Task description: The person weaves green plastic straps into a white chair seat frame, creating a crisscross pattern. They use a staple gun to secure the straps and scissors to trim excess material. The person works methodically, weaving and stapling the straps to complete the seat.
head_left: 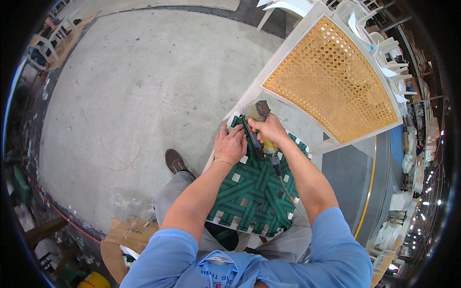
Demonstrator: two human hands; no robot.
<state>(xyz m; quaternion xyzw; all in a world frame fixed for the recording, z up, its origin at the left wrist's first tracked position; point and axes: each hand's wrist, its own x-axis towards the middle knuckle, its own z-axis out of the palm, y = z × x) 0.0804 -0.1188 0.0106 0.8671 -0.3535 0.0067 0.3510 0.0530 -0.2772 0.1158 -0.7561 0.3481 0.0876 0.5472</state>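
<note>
Stretching out under everything is a bare grey concrete floor (pixel 144 86), scuffed and marked with a few thin curved scratches, in what looks like a furniture workshop: white chair frames (pixel 384 43) are stacked at the upper right, more pale frames (pixel 50 36) stand at the upper left, and rows of lights run along the far right edge. A white chair (pixel 297 43) sits in front of the person, its back filled with a honey-coloured woven cane panel (pixel 336 79) and its seat crossed with green webbing straps (pixel 252 187) woven over and under one another. The right hand (pixel 271 129) is closed around a yellow staple gun (pixel 259 127), whose nose presses at the far edge of the seat by the chair back, with a thin hose (pixel 288 192) trailing back across the straps. The left hand (pixel 230 144) lies palm down on the webbing just beside the gun, fingers curled loosely and pressing the straps, holding nothing. A cardboard box (pixel 127 235) rests on the floor at the lower left; what is in it cannot be made out. A brown shoe (pixel 175 161) shows beside the chair.
</note>
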